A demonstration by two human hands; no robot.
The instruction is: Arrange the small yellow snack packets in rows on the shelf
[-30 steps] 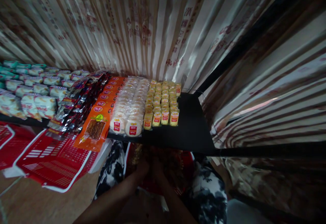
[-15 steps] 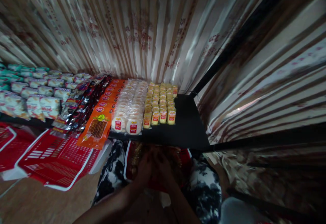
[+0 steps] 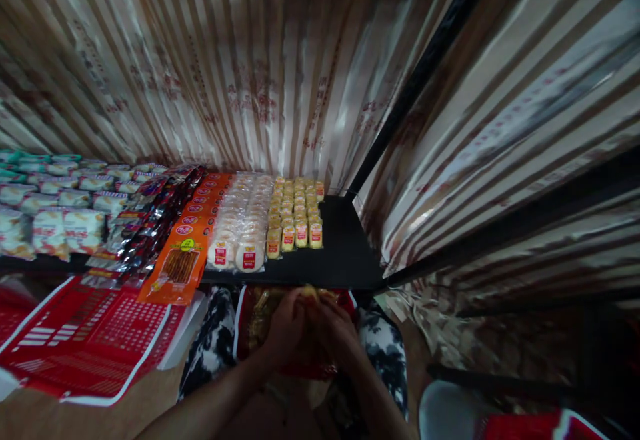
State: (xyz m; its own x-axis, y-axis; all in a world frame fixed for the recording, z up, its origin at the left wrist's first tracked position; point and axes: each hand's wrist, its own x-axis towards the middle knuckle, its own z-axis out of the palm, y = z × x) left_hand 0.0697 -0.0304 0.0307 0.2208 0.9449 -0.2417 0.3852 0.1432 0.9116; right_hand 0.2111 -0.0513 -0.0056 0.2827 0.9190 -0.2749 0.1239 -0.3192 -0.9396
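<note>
My left hand point(image 3: 286, 323) and my right hand point(image 3: 336, 320) meet low in the middle of the view, both closed around a small yellow packet point(image 3: 311, 291). Dim light hides most of its wrapper. Under my hands a red basket point(image 3: 240, 337) sits between my knees, with shiny golden-wrapped packets point(image 3: 259, 303) inside. Just beyond, rows of small yellow packets point(image 3: 300, 230) with red and orange labels stand on a black shelf point(image 3: 345, 253). Left of them are two rows of round, pale, clear-wrapped pastries point(image 3: 249, 253).
Orange snack bags point(image 3: 177, 263), dark shiny packets point(image 3: 147, 220) and white packets point(image 3: 55, 227) line the shelf's left part. Another red basket point(image 3: 100, 340) stands below it. A black post point(image 3: 400, 113) rises at the shelf's right end, before striped sheeting point(image 3: 225, 60).
My hands have risen slightly toward the shelf edge, and a yellow packet now shows between them. The camera view has turned, so the shelf appears lower and further left.
</note>
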